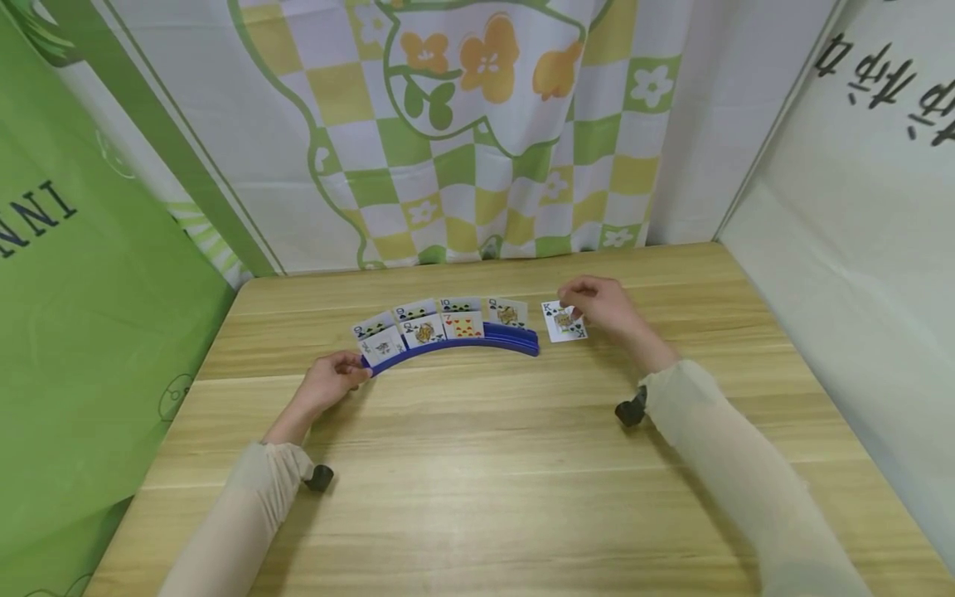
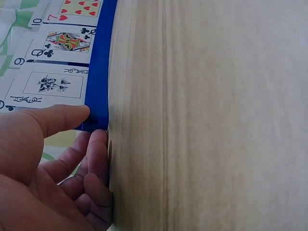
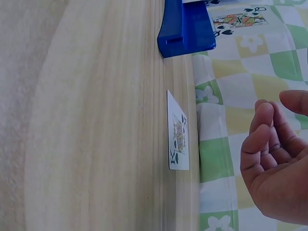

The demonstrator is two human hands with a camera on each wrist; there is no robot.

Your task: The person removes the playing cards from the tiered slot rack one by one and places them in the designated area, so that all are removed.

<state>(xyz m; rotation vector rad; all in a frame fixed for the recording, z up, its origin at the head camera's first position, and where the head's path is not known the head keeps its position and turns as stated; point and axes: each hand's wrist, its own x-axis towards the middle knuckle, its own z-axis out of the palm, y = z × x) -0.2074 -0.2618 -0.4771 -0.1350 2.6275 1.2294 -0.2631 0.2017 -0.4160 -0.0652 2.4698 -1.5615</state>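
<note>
A curved blue card holder [image 1: 515, 338] stands on the table with playing cards in two rows. At its left end my left hand [image 1: 330, 383] pinches it, thumb [image 2: 72, 115] on top near the joker [image 2: 48, 85] and fingers against the end. The front row also carries a queen of clubs [image 1: 424, 332] and a seven of hearts [image 1: 464, 325]. Behind are black-suited cards, with a queen of spades [image 1: 507, 313] at the right. A king of spades [image 3: 178, 137] lies face up on the table. My right hand [image 1: 603, 308] hovers over it, fingers loosely bent, thumb apart, holding nothing.
The wooden table [image 1: 462, 481] reaches back to a checked, flowered curtain [image 1: 477, 182]. A green cloth [image 1: 97, 290] hangs at the left, and a white cloth with black writing [image 1: 858, 232] at the right.
</note>
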